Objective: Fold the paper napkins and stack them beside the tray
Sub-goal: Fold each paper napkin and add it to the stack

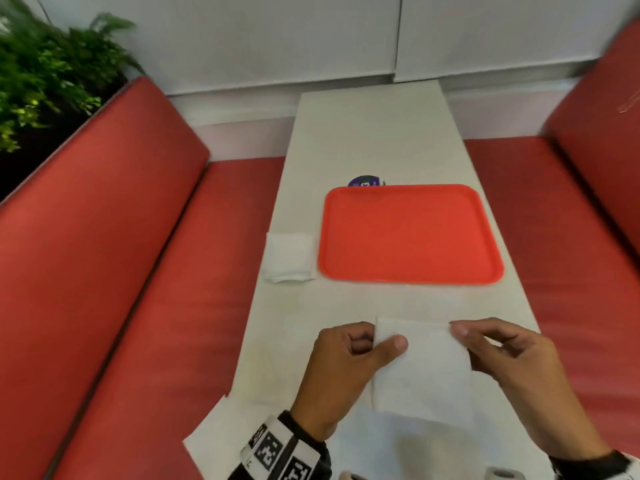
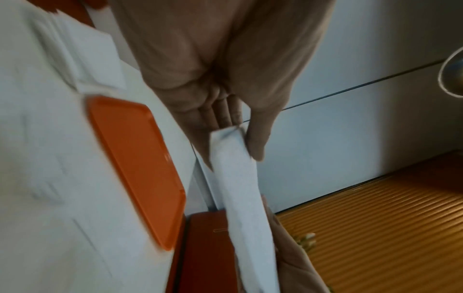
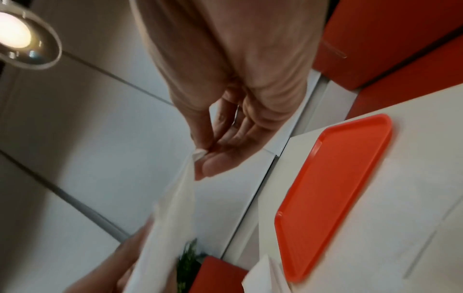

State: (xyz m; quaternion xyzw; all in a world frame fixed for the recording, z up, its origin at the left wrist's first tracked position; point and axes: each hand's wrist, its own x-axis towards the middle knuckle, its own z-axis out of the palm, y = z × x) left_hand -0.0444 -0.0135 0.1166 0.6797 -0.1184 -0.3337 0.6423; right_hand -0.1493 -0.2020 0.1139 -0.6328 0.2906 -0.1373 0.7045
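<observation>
A white paper napkin (image 1: 422,368) hangs above the near part of the table, held up by both hands. My left hand (image 1: 349,358) pinches its upper left corner between thumb and fingers; my right hand (image 1: 498,348) pinches its upper right corner. The wrist views show the same napkin (image 2: 240,188) (image 3: 175,208) edge-on between the pinching fingers (image 2: 255,138) (image 3: 210,164). A stack of folded napkins (image 1: 289,258) lies just left of the orange tray (image 1: 408,233), which holds nothing. Another flat napkin (image 1: 214,434) lies at the table's near left edge.
The narrow white table (image 1: 374,133) runs between two red benches (image 1: 104,271) (image 1: 571,237). A small dark round object (image 1: 365,181) peeks out behind the tray's far edge. Green plants (image 1: 45,74) stand at the far left. A white wall closes the far end.
</observation>
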